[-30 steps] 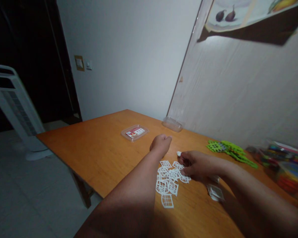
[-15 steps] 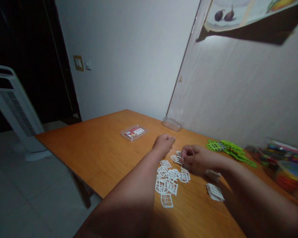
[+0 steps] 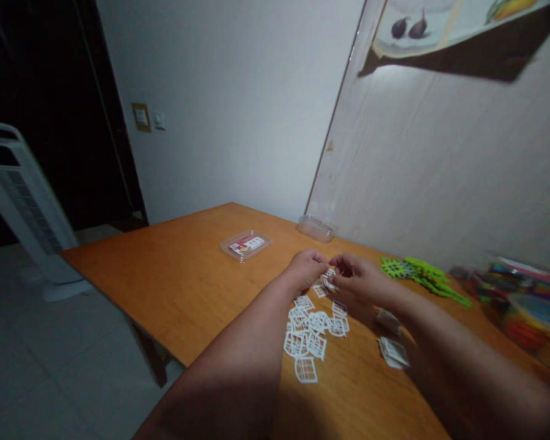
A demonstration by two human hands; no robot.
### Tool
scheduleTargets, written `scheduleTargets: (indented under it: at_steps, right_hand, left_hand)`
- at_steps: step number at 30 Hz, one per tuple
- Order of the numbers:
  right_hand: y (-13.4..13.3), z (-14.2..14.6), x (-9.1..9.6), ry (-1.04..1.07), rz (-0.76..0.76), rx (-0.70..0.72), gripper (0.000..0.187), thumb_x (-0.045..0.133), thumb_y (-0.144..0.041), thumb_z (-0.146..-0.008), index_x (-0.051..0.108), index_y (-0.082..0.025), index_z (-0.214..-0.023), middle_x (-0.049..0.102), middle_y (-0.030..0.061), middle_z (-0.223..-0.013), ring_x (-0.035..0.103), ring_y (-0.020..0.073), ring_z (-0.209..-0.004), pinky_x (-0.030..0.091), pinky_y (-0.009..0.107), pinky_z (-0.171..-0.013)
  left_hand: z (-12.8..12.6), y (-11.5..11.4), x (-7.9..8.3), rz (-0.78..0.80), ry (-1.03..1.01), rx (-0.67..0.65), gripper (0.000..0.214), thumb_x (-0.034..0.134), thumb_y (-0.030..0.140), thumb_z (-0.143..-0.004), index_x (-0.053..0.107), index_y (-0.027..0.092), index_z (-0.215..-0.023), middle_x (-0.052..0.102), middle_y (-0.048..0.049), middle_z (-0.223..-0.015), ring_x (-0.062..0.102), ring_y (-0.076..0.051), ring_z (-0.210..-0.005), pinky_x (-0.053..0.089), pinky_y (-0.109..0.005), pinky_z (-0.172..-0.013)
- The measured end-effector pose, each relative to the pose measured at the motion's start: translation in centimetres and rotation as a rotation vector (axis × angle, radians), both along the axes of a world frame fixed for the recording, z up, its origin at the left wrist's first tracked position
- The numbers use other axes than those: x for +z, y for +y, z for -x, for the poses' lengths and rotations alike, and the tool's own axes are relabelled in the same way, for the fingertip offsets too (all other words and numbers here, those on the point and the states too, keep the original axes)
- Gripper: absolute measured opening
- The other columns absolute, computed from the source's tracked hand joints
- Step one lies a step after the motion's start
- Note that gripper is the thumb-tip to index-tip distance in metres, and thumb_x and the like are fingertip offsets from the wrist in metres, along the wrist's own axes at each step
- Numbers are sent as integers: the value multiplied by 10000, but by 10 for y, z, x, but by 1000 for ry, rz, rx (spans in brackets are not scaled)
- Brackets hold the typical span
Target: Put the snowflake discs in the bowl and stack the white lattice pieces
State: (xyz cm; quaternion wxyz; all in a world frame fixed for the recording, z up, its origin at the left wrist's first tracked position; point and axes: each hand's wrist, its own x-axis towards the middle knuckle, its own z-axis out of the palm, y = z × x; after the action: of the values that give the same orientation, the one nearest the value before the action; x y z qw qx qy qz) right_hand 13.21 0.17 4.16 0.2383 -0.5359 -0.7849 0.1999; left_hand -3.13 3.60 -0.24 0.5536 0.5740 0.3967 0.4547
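Both hands meet over the orange wooden table (image 3: 174, 275). My left hand (image 3: 306, 267) is curled, its fingertips pinched against a small white lattice piece (image 3: 329, 273). My right hand (image 3: 360, 282) pinches the same piece from the other side. Just below them lies a heap of several flat white lattice pieces (image 3: 310, 336). Two small stacks of white pieces (image 3: 394, 351) lie beside my right forearm.
A clear plastic lid with a red label (image 3: 246, 244) and a clear tub (image 3: 318, 228) lie farther back on the table. Green lattice pieces (image 3: 421, 278) and a container of coloured pieces (image 3: 527, 299) sit at the right by the wall. A white tower fan (image 3: 22, 201) stands on the floor at left.
My right hand lifted a white piece from the heap and moved up and left. My left hand shifted right to meet it, and both now pinch the piece.
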Motion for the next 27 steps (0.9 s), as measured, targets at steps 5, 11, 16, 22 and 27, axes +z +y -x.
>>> scheduleTargets:
  at_steps: [5,11,16,22,27]
  right_hand:
    - [-6,6,10,-280,-84,-16,195,620,-339,-788,643,-186,-905,680,38,-822,582,163,-712,376,255,-601]
    - [-1,-3,8,-429,-58,-115,249,686,-374,-754,694,-198,-931,684,75,-943,608,190,-773,405,272,-637]
    - [1,-9,2,-419,-31,-71,366,688,-412,-767,696,-201,-1067,665,89,-1007,610,200,-820,426,284,-670]
    - [-1,-3,-3,-413,5,9,291,679,-352,-771,709,-252,-1042,674,55,-971,610,189,-828,431,264,-688]
    - [-1,8,3,-557,2,66,347,695,-396,-776,698,-318,-1114,705,36,-1002,630,204,-875,413,266,-706]
  left_hand:
    - [-2,0,0,-15,25,27,169,631,128,-698,567,159,-851,591,18,-688,554,-96,-593,413,-189,-553]
    - [3,5,-5,-104,288,220,11,583,170,-714,575,163,-718,595,4,-607,510,-106,-526,351,-206,-498]
    - [8,10,-9,-180,471,251,75,571,222,-744,620,165,-742,643,-13,-647,536,-116,-547,350,-216,-509]
    - [14,2,6,-230,793,132,149,601,287,-720,690,180,-772,677,-42,-689,593,-163,-619,361,-250,-534]
    - [19,-8,20,-163,1015,84,294,654,432,-701,732,200,-863,724,-89,-796,661,-226,-778,431,-279,-637]
